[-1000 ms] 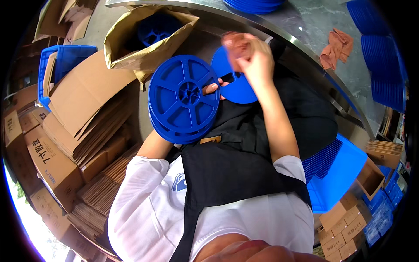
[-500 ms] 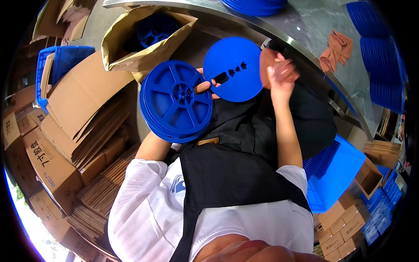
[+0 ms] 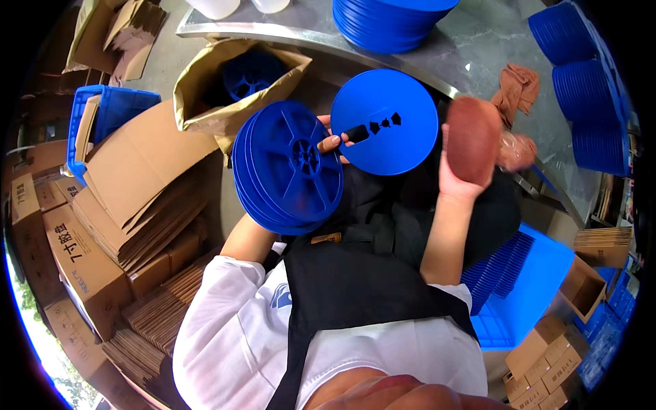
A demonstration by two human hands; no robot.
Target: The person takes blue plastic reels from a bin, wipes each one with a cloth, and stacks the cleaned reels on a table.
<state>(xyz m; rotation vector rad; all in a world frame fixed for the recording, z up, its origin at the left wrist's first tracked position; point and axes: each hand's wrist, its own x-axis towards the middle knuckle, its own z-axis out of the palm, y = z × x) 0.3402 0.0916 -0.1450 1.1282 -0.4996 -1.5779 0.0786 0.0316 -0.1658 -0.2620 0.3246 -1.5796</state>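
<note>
My left hand [image 3: 330,142] is closed between several stacked blue plastic reels [image 3: 283,164] and a flat blue reel disc [image 3: 396,147]. Its thumb and fingertips grip the disc near its dark slot, while the stack lies over the wrist and hides much of the hand. The disc is tilted, its smooth face and small central cutouts showing. To its right, apart from the rim, my right hand [image 3: 459,181] is raised. It holds a rounded reddish-brown cloth [image 3: 473,140], smeared by motion, which covers part of the palm.
A paper sack [image 3: 198,85] holding blue reels stands ahead, beside flattened cardboard [image 3: 143,160]. On the metal-edged table [image 3: 471,48] are a blue reel stack [image 3: 386,27] and a brown cloth [image 3: 517,89]. A blue bin [image 3: 540,287] with blue parts sits right.
My right hand and its cloth have moved right, away from the disc's rim, and the cloth now faces up broadly. The reels and disc in my left hand have shifted slightly right and down.
</note>
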